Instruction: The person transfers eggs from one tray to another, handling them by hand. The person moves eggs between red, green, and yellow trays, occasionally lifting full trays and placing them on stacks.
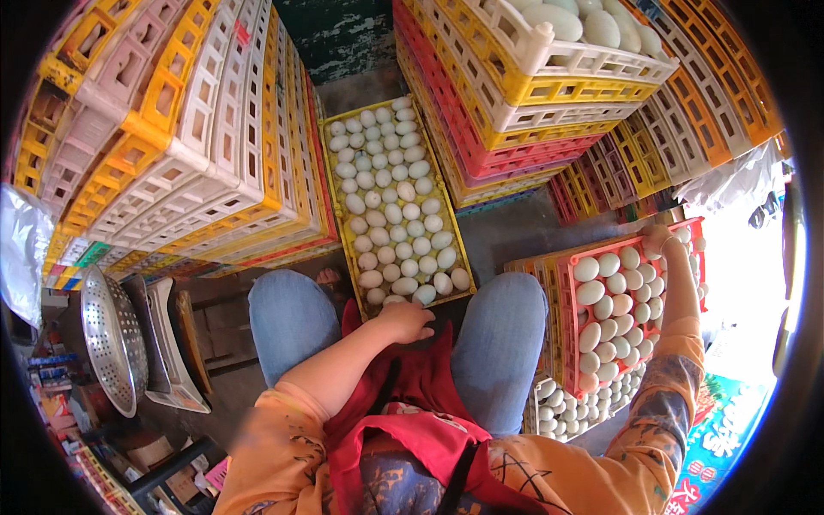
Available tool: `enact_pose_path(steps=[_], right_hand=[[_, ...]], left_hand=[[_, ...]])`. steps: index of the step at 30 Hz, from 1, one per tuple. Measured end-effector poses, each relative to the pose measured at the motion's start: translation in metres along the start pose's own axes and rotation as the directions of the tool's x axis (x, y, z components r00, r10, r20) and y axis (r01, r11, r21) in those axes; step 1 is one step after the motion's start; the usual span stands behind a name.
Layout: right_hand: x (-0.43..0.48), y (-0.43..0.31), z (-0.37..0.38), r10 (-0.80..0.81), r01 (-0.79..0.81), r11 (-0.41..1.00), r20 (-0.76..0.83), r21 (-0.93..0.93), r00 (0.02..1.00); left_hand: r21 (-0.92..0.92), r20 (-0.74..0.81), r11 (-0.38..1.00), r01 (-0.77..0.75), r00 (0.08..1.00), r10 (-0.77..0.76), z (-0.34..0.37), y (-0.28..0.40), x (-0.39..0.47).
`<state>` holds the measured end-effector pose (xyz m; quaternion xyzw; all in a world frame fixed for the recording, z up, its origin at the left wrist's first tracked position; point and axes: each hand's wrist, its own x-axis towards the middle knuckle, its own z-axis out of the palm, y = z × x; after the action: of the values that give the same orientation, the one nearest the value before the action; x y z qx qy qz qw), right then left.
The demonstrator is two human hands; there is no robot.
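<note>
Between my knees stands a yellow plastic crate (pixel 474 283) holding rows of pale white and bluish eggs (pixel 394 194). My left hand (pixel 409 322) is at its near end, fingers curled beside the closest eggs; whether it holds anything is hidden. Off to my right, a red plastic crate (pixel 575 302) full of similar eggs (pixel 622 304) tops a stack. My right hand (pixel 655 239) reaches to the far part of that crate, its fingers down by the rim and eggs. From here I cannot tell if it grips an egg or the rim.
Tall stacks of slatted plastic crates rise at left (pixel 212 148) and right (pixel 476 116), the right one topped with eggs (pixel 602 29). A perforated metal bowl (pixel 112 341) stands beside a scale-like device (pixel 170 360) at left. Another egg crate (pixel 534 412) sits low at right.
</note>
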<state>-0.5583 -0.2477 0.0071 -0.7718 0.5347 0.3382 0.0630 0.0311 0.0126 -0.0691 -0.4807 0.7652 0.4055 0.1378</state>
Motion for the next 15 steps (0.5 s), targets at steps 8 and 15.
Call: enact_pose_path(steps=[8, 15], right_hand=[[0.014, 0.029, 0.021, 0.033, -0.039, 0.998, 0.136, 0.042, 0.990], [0.016, -0.040, 0.000, 0.277, -0.275, 0.923, -0.032, -0.270, 0.960]], left_hand=[[0.141, 0.374, 0.987, -0.076, 0.927, 0.018, 0.012, 0.016, -0.014], [0.125, 0.338, 0.989, -0.075, 0.941, 0.029, 0.009, 0.008, -0.015]])
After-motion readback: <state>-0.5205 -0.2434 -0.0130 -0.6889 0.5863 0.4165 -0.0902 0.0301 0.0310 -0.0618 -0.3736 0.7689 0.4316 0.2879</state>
